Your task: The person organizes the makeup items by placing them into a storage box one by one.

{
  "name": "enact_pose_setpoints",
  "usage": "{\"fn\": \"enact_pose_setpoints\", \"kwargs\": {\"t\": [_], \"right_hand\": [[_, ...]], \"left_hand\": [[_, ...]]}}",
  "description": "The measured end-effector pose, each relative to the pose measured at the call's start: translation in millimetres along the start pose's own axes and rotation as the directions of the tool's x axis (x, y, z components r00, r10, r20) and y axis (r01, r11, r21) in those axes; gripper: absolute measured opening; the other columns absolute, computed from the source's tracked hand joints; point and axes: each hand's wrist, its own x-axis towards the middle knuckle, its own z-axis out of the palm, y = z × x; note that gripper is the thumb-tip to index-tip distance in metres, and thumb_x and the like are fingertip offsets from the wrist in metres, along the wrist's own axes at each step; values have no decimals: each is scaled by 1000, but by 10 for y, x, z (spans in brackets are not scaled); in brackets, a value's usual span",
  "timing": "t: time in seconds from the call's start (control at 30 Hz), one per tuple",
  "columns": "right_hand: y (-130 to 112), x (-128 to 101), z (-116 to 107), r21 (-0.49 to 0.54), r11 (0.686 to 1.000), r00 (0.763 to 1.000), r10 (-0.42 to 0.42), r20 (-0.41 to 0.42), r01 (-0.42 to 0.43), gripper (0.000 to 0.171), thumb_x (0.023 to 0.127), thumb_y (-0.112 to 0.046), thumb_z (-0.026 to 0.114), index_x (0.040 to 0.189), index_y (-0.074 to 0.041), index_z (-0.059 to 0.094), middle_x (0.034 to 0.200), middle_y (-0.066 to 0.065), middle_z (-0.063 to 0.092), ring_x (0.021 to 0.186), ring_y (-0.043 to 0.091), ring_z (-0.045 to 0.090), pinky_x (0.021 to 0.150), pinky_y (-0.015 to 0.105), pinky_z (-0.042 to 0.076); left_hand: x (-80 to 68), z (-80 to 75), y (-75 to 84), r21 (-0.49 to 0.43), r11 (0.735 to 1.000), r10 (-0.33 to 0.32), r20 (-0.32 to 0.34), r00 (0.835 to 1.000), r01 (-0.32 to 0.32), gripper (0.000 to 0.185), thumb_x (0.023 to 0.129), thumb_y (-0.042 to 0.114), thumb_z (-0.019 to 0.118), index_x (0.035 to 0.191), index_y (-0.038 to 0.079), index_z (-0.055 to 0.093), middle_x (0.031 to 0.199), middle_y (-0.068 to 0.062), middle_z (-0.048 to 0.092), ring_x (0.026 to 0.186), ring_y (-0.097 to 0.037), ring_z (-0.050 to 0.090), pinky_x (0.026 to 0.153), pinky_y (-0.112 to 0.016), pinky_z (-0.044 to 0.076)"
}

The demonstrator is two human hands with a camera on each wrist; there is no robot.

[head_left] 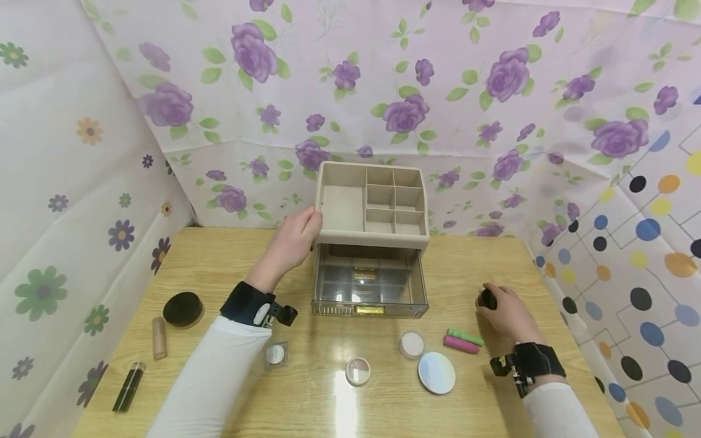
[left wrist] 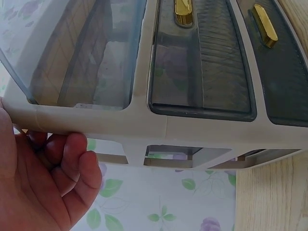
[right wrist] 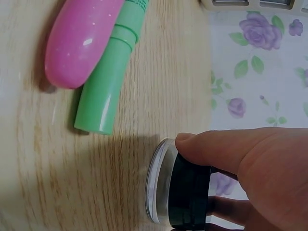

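Note:
A beige cosmetics organizer (head_left: 372,239) stands against the back cloth, with several compartments on top. Its clear drawer (head_left: 334,309) with a gold handle is pulled out towards me. My left hand (head_left: 290,243) holds the organizer's upper left side, and the left wrist view shows the fingers (left wrist: 72,149) curled at its beige frame. Over at the right of the table, my right hand (head_left: 512,313) grips a small jar with a black lid (right wrist: 190,192). The thumb lies against the lid, and the jar's clear base faces the tabletop.
Near the right hand lie a green tube (head_left: 465,337) and a pink tube (head_left: 461,345). A round white disc (head_left: 436,373), two small round cases (head_left: 412,345) and a small square-based pot (head_left: 276,354) lie in front. At left are a black round compact (head_left: 183,309), a beige tube (head_left: 159,338) and a dark tube (head_left: 129,387).

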Motion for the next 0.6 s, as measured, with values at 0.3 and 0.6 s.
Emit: {"fn": "enact_pose_setpoints", "kwargs": {"t": [0.3,0.6], "right_hand": [[-5,-33,-6,-6,1000,1000,11,0,-11,72,103,-28,72,159,3,40,152,46,36,132,68,44,103,76,41],[-7,-29,-16,-12,1000,1000,-1,-6,1,71,103,-28,73,159,3,41,151,46,38,131,67,46,101,76,42]], "left_hand": [[3,5,3,-4,1000,5,4,1000,-5,46,116,42,32,93,11,55,72,-6,49,66,-26,53,65,-42,48],[3,5,-4,-5,1000,1,-1,1000,-1,45,116,41,31,94,10,56,72,-7,49,68,-27,54,67,-43,50]]}}
